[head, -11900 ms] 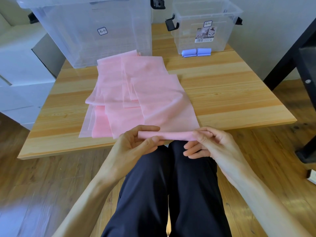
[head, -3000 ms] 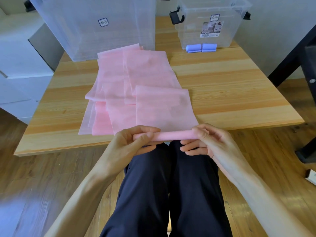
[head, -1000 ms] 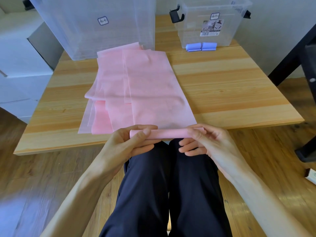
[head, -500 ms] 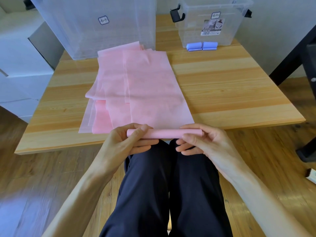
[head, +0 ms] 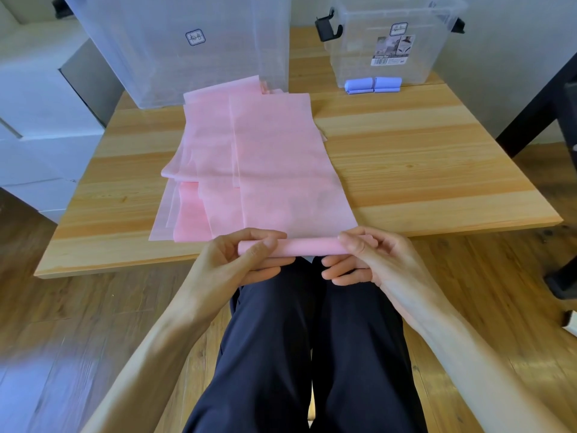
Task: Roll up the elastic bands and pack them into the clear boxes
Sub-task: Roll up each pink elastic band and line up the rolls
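A long pink elastic band lies flat on the wooden table, its near end wound into a tight roll at the table's front edge. My left hand pinches the roll's left end, thumb on top. My right hand pinches the right end. More pink bands lie stacked under and left of it. Two clear boxes stand at the back: a large one on the left, a smaller one on the right.
Two rolled blue bands lie at the foot of the small box. Black latches hang on the box sides. White cabinets stand at the left, a dark table leg at the right. My dark-trousered legs sit below the table edge.
The folded-over upper part of the band has been pulled out flat along the table. The roll has grown thicker and both hands have kept turning it at the front edge.
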Action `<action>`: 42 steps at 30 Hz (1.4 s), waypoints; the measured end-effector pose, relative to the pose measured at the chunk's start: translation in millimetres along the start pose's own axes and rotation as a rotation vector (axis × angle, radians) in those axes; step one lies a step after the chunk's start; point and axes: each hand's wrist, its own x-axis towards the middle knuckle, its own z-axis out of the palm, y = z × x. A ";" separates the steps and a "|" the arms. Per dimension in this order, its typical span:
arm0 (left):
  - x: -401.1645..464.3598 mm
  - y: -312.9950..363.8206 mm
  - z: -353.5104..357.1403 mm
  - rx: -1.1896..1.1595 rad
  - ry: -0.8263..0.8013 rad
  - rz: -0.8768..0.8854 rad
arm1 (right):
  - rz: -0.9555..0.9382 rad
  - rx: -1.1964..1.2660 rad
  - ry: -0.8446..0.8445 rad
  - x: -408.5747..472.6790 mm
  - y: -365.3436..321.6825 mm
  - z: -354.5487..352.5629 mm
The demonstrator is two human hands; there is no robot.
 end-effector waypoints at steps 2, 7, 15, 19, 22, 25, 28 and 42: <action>0.1 0.7 0.4 0.019 0.006 0.003 | -0.012 -0.013 -0.013 -1.4 -0.6 -0.1; -1.0 1.3 0.8 0.010 -0.010 0.000 | -0.009 -0.024 -0.002 -1.6 0.3 -0.7; 0.6 -1.5 -0.6 0.018 -0.008 0.010 | 0.004 -0.004 0.007 -2.0 1.7 -0.6; 1.1 -2.9 -0.1 0.026 0.016 0.003 | -0.008 -0.032 -0.034 -4.0 1.3 -2.2; 1.5 -2.2 -0.8 0.016 0.013 0.002 | -0.023 -0.041 -0.044 -4.5 1.9 -3.0; 0.7 -2.4 -2.0 -0.024 -0.004 -0.014 | -0.014 -0.026 -0.024 -4.3 1.9 -2.2; 0.5 -2.4 -1.1 -0.025 0.018 -0.009 | 0.002 -0.029 -0.015 -3.9 3.7 -2.1; -1.9 0.2 -4.3 -0.023 0.033 -0.023 | 0.000 -0.026 -0.012 -2.7 2.1 1.7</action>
